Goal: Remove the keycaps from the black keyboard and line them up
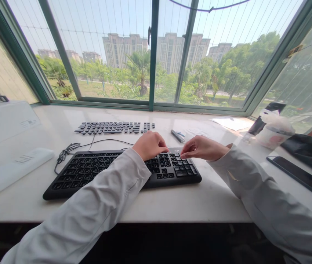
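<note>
A black keyboard point(88, 170) lies on the white counter. Most of its key positions are bare sockets, while the number pad point(185, 169) at its right end carries keycaps. Over the upper edge, left of the number pad, is my left hand point(151, 145), fingers curled and thumb pointing right; anything within them is hidden. My right hand point(204, 148) reaches in from the right, thumb and fingertips pinched together at the top of the number pad. What lies between those tips is too small to make out. Loose black keycaps point(112, 127) stand in rows behind the keyboard.
A coiled cable point(65, 152) lies behind the keyboard's left end. A dark pen-like tool point(177, 136) rests past my hands. White devices point(15, 170) occupy the left side. On the right are a phone point(300, 176), a plastic-wrapped cup point(273, 134) and paper point(233, 123). Windows point(152, 73) border the back.
</note>
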Motion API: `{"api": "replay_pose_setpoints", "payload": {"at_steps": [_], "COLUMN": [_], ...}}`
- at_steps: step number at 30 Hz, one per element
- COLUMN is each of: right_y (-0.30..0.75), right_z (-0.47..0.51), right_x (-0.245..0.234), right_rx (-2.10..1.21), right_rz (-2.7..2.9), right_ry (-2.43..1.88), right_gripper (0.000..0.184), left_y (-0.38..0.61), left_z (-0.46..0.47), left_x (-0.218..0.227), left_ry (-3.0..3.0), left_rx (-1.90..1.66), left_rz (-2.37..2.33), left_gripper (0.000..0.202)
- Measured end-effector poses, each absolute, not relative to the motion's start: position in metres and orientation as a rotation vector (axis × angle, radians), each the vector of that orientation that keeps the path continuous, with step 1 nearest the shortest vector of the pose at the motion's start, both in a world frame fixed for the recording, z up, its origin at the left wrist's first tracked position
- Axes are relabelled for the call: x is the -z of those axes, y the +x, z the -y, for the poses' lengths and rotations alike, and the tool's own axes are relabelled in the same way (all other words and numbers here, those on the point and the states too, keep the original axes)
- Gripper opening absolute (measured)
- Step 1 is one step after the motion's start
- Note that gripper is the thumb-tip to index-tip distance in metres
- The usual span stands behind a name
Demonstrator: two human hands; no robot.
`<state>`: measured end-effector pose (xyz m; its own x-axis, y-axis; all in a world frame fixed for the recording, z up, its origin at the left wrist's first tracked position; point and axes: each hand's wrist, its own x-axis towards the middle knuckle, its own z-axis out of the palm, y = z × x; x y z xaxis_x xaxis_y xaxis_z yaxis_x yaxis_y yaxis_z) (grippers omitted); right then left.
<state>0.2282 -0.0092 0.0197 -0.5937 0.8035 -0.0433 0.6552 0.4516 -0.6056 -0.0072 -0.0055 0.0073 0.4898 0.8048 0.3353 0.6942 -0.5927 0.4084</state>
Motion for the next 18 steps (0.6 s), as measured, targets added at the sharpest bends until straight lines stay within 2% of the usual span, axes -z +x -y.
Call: {"api": "replay_pose_setpoints", "payload": {"at_steps": [5,10,15,18], "right_y": [0.209,0.205,0.215,0.224], "right_z": [0.022,0.028,0.016,0.0], "right_x": [-0.014,-0.013,-0.019,-0.014], "right_rx": [-0.652,-0.588,-0.637,-0.409], "right_rz": [2.703,2.708,2.539,2.323], "right_ry": [-1.239,-1.25,-1.217,-1.352], "right_gripper": [0.022,0.018,0.029,0.033], "left_y": [-0.012,-0.012,-0.017,-0.024], "left_z": [0.0,0.001,-0.001,-0.004], "left_x": [-0.004,-0.006,-0.006,-0.007], "left_ry": [2.559,2.581,2.557,2.526], "left_rx": [-0.744,-0.692,-0.63,-0.548], "left_rz": [-1.567,-1.665,-1.816,-2.009], "left_gripper": [0.017,0.02,0.022,0.02]}}
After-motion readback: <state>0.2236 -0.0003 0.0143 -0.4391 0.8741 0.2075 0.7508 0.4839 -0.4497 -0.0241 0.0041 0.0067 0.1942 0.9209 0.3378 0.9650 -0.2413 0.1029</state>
